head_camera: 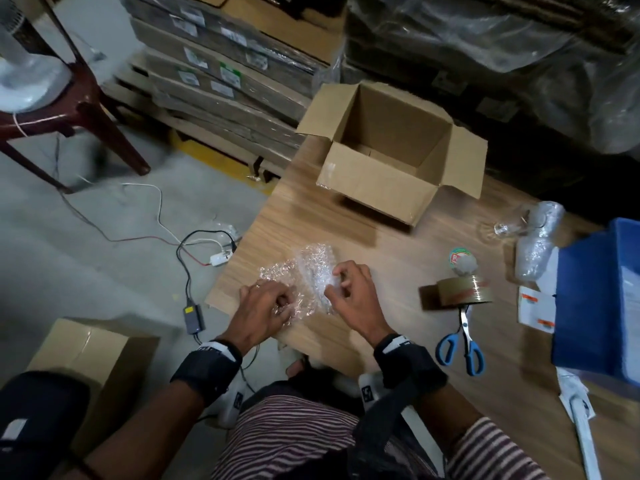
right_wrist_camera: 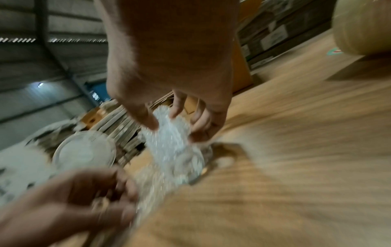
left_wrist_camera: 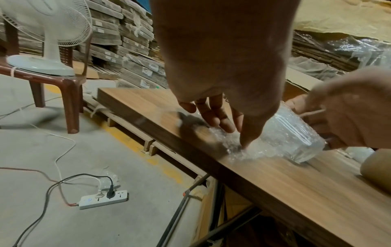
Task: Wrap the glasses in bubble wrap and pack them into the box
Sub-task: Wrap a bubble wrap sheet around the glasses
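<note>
Left wrist view alone shows glass (left_wrist_camera: 296, 133) inside bubble wrap (head_camera: 304, 275)

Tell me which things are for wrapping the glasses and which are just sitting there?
For the job: bubble wrap round a glass, gripped by the left hand and right hand; open box; bare glass; tape roll; scissors.

Just lying about: fan; chair; power strip; blue bin.
</note>
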The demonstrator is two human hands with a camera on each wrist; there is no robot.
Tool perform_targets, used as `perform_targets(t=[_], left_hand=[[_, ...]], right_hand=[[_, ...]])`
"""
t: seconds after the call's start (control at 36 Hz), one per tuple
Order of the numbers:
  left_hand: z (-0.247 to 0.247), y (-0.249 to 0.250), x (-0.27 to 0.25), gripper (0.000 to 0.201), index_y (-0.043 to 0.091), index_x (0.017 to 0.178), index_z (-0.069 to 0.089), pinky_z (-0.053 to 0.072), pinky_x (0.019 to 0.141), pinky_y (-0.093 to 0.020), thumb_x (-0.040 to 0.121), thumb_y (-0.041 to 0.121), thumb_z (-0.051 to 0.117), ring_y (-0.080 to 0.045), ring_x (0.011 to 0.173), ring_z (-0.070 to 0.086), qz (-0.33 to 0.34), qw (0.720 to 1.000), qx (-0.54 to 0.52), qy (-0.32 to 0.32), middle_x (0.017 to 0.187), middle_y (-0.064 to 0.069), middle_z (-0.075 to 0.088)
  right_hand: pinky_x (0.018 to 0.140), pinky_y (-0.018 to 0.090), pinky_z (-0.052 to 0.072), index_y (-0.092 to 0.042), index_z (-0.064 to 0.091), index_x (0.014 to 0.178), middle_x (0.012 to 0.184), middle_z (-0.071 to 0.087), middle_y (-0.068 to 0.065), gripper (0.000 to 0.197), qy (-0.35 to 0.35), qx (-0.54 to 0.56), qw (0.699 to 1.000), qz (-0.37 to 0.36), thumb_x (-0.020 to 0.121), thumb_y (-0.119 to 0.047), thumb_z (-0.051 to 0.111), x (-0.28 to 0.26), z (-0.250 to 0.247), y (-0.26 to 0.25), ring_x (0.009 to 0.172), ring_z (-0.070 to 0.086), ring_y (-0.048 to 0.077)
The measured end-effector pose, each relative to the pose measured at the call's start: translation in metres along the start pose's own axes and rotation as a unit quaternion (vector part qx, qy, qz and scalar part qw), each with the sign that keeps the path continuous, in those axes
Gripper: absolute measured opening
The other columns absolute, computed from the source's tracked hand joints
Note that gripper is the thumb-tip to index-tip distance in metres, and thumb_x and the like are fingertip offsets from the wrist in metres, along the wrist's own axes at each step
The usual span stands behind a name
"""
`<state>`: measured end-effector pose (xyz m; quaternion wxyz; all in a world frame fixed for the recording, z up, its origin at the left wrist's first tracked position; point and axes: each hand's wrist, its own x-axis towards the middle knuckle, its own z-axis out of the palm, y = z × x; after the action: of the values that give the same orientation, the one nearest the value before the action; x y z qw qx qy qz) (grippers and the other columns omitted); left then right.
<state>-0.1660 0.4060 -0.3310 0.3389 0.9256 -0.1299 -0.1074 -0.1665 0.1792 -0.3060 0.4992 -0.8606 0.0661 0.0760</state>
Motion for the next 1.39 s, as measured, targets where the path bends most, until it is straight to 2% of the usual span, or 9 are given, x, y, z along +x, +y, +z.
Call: perform_targets(t=[0.14, 0.28, 0.42, 0.53, 0.64, 0.72, 1.0, 1.19, 1.39], left_hand=[[-0.003, -0.011, -0.006, 0.028, 0.035, 0.088, 0.064, 0.017, 0.071, -0.036, 0.074, 0.026, 0.087, -0.004, 0.086, 0.046, -0.013, 1.0, 0.013, -0.001, 0.083, 0.023, 0.057], [-0.003, -0.011, -0.003, 0.03, 0.036, 0.09, 0.066, 0.018, 0.073, -0.035, 0.072, 0.026, 0.087, -0.007, 0.087, 0.048, -0.032, 0.999, 0.02, -0.006, 0.079, 0.023, 0.056], [-0.004, -0.012, -0.001, 0.034, 0.034, 0.098, 0.071, 0.018, 0.071, -0.036, 0.07, 0.031, 0.091, -0.008, 0.089, 0.052, -0.047, 0.999, 0.015, -0.015, 0.081, 0.021, 0.061], [-0.003, -0.014, -0.002, 0.039, 0.036, 0.101, 0.072, 0.018, 0.071, -0.036, 0.067, 0.033, 0.092, -0.005, 0.089, 0.051, -0.044, 0.999, 0.007, -0.013, 0.081, 0.024, 0.06], [-0.005, -0.012, -0.004, 0.039, 0.033, 0.102, 0.073, 0.021, 0.073, -0.036, 0.067, 0.033, 0.092, -0.008, 0.09, 0.054, -0.051, 0.999, -0.003, -0.005, 0.081, 0.021, 0.064], [-0.006, -0.008, -0.007, 0.037, 0.031, 0.096, 0.073, 0.02, 0.075, -0.035, 0.065, 0.032, 0.093, -0.009, 0.089, 0.056, -0.062, 0.998, -0.001, 0.008, 0.078, 0.019, 0.065], [-0.013, -0.004, -0.015, 0.034, 0.032, 0.092, 0.072, 0.025, 0.079, -0.034, 0.067, 0.043, 0.092, -0.008, 0.085, 0.06, -0.109, 0.994, -0.002, 0.022, 0.074, 0.015, 0.067], [-0.018, -0.012, -0.021, 0.031, 0.025, 0.097, 0.072, 0.059, 0.073, -0.036, 0.074, 0.009, 0.086, -0.012, 0.072, 0.066, -0.13, 0.984, -0.115, 0.028, 0.079, 0.007, 0.068], [-0.018, -0.01, -0.013, 0.042, 0.013, 0.117, 0.065, 0.049, 0.068, -0.007, 0.08, 0.0, 0.08, -0.01, 0.07, 0.063, -0.199, 0.96, -0.189, 0.065, 0.086, 0.001, 0.064]], right_hand=[[0.077, 0.021, 0.053, -0.017, 0.051, 0.116, 0.121, 0.058, 0.006, 0.052, -0.102, 0.095, 0.984, 0.114, 0.078, -0.008, 0.084, 0.014, -0.025, -0.002, 0.106, 0.063, 0.021], [0.079, 0.046, 0.064, -0.023, 0.048, 0.133, 0.118, 0.065, 0.009, 0.071, -0.155, 0.083, 0.968, 0.18, 0.076, -0.023, 0.09, 0.024, -0.024, -0.003, 0.103, 0.069, 0.024], [0.062, 0.01, 0.049, -0.012, 0.051, 0.141, 0.104, 0.063, -0.004, 0.075, -0.161, -0.005, 0.978, 0.132, 0.079, -0.034, 0.087, 0.024, -0.013, -0.013, 0.09, 0.065, 0.011], [0.046, 0.008, 0.036, -0.017, 0.065, 0.095, 0.074, 0.058, -0.008, 0.036, -0.123, -0.013, 0.983, 0.139, 0.077, -0.037, 0.088, 0.024, 0.0, -0.019, 0.062, 0.052, 0.007], [0.044, 0.025, 0.041, -0.026, 0.04, 0.061, 0.048, 0.04, -0.018, 0.054, -0.076, -0.005, 0.988, 0.131, 0.071, -0.036, 0.091, 0.018, 0.013, -0.025, 0.049, 0.04, 0.007], [0.052, 0.041, 0.055, -0.023, 0.044, 0.068, 0.059, 0.046, -0.012, 0.056, -0.063, -0.015, 0.988, 0.141, 0.06, -0.051, 0.092, 0.013, 0.026, -0.024, 0.057, 0.048, 0.013], [0.057, 0.047, 0.06, -0.026, 0.046, 0.098, 0.09, 0.058, 0.002, 0.084, -0.037, -0.015, 0.992, 0.12, 0.047, -0.079, 0.087, 0.0, 0.044, -0.042, 0.08, 0.067, 0.027], [0.071, 0.052, 0.064, -0.009, 0.053, 0.113, 0.11, 0.064, 0.021, 0.042, -0.107, 0.131, 0.965, 0.201, 0.084, -0.018, 0.082, 0.005, 0.025, -0.047, 0.078, 0.071, 0.024], [0.065, 0.04, 0.064, -0.015, 0.049, 0.129, 0.103, 0.071, 0.017, 0.054, -0.158, 0.091, 0.963, 0.199, 0.087, -0.025, 0.08, 0.009, 0.023, -0.053, 0.071, 0.071, 0.019]])
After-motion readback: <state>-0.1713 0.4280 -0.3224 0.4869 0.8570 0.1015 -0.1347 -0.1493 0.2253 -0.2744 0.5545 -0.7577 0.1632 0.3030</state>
